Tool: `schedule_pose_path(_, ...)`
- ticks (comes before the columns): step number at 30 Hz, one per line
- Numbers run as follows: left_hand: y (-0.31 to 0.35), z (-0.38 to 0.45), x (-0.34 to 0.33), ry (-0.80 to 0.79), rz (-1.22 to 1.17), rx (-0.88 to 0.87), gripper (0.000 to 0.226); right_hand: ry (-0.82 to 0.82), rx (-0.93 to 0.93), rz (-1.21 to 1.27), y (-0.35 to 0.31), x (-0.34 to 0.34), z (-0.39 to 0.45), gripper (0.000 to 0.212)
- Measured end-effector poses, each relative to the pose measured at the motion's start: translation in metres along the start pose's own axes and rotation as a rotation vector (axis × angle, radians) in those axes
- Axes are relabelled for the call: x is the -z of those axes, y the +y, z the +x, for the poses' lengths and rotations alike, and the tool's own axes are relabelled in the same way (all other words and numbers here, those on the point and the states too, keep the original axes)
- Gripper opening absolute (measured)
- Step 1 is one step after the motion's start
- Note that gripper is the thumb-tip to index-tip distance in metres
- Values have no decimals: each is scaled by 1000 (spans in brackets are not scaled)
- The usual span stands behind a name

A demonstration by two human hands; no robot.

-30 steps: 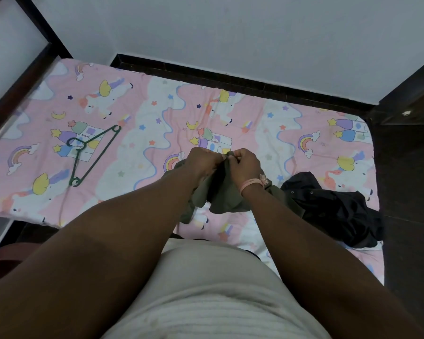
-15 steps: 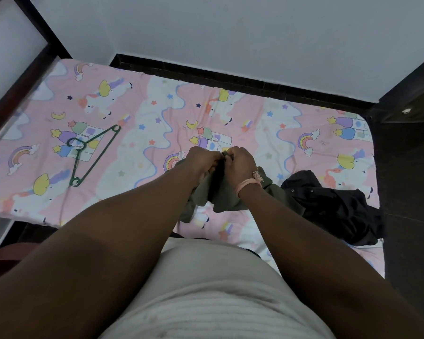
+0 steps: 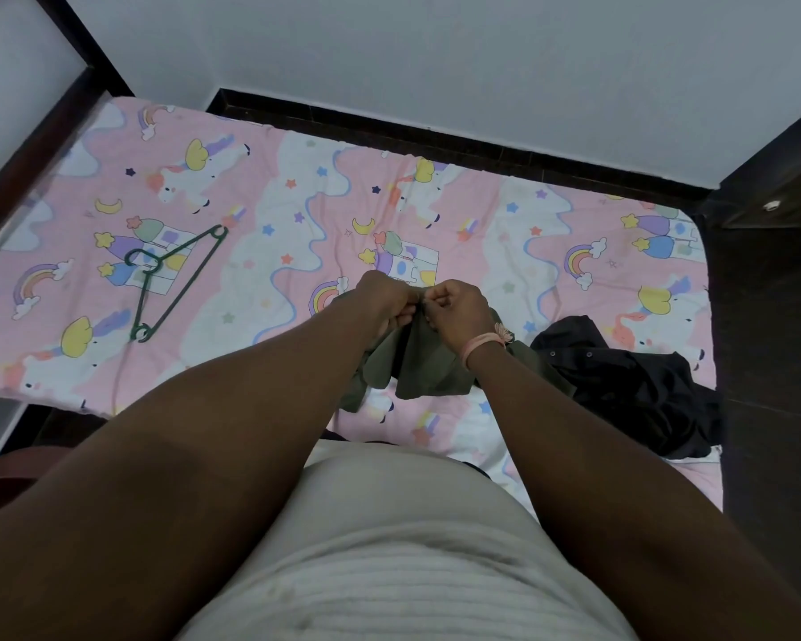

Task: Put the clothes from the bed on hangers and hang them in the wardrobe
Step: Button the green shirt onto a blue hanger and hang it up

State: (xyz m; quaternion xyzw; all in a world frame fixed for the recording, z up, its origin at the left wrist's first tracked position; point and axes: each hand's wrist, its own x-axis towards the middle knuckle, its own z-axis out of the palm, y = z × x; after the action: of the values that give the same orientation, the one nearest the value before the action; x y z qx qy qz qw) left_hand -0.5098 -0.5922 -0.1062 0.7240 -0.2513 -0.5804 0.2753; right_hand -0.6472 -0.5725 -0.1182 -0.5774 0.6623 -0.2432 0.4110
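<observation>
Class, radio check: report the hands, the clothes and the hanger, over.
Left hand and right hand both pinch the green garment above the bed. Hanger lies unused at left. Black garment waits at right.

Bed (image 3: 297,215) fills mid-frame, covered in a pink and white sheet printed with unicorns, rainbows, stars and moons. Beyond its far edge: dark skirting (image 3: 435,138), then a plain white wall (image 3: 435,53). Left of the bed: dark frame (image 3: 33,145) around a pale panel. Right of the bed: dark floor (image 3: 768,363) and dark furniture (image 3: 777,178) with a small pale knob. Light dim, even.
</observation>
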Motion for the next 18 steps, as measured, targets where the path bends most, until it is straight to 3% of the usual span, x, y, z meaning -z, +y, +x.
schedule_pose_path(7, -5, -1, 0, -114, -103, -48, 35, 57, -35, -27, -7, -2, -5, 9)
schedule_pose_path(11, -3, -1, 0, -10, 57, -4, 9, -3, -185, 329, -4, -3, -8, 10)
schedule_pose_path(14, -2, -6, 0, -95, 9, 70, 17, -106, -306, 690, -4, 4, -10, 10)
schedule_pose_path(16, -3, -9, 0, -175, -68, 138, 22, -166, -277, 735, -2, 8, -8, 6)
schedule_pose_path(18, -2, -11, -1, -190, -99, 157, 21, -215, -240, 681, -3, 9, -10, 23)
